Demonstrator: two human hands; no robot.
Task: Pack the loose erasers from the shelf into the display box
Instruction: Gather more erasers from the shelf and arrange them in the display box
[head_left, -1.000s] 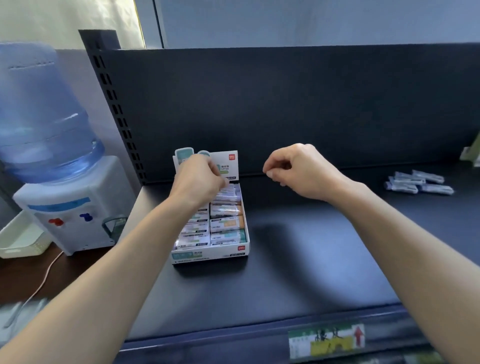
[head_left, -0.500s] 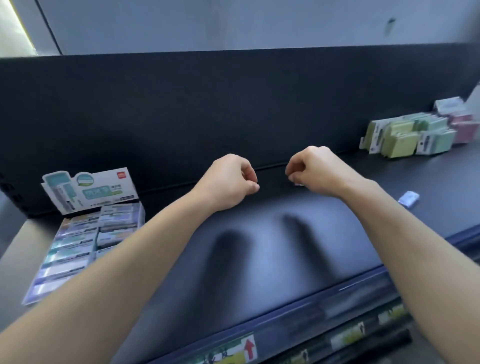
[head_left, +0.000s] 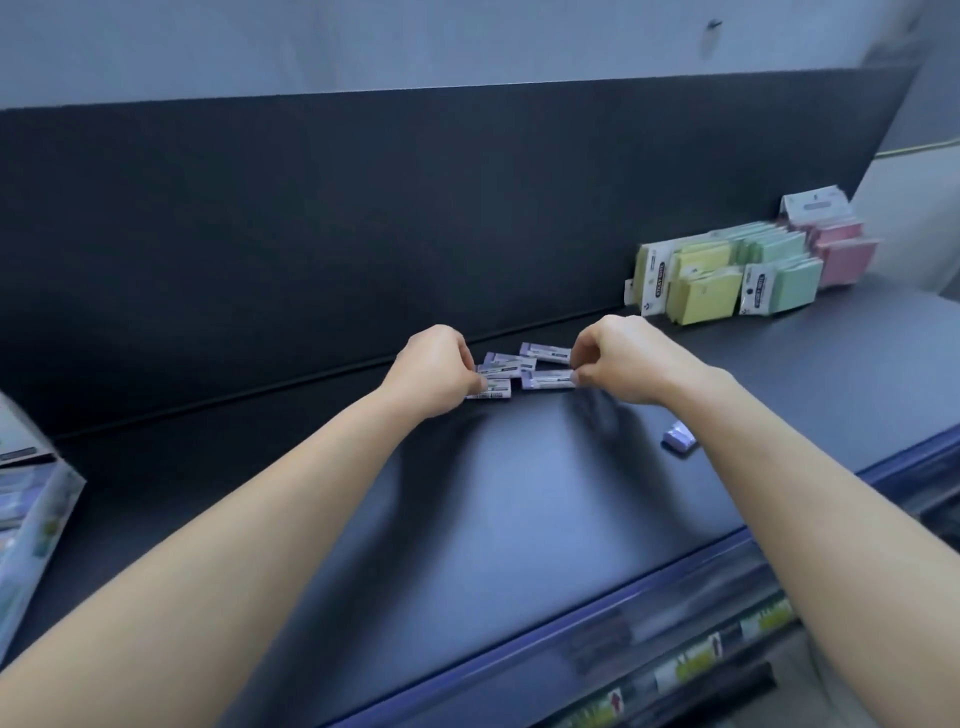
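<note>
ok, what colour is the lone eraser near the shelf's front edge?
The lone eraser is pale lilac; it shows best in the head view.

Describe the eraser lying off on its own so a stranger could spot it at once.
Start at the dark shelf and find the sticky note packs at its right rear. Come forward toward the front edge: the lone eraser lies there, just left of the right forearm. Unlike the eraser cluster further back, it sits alone.
</note>
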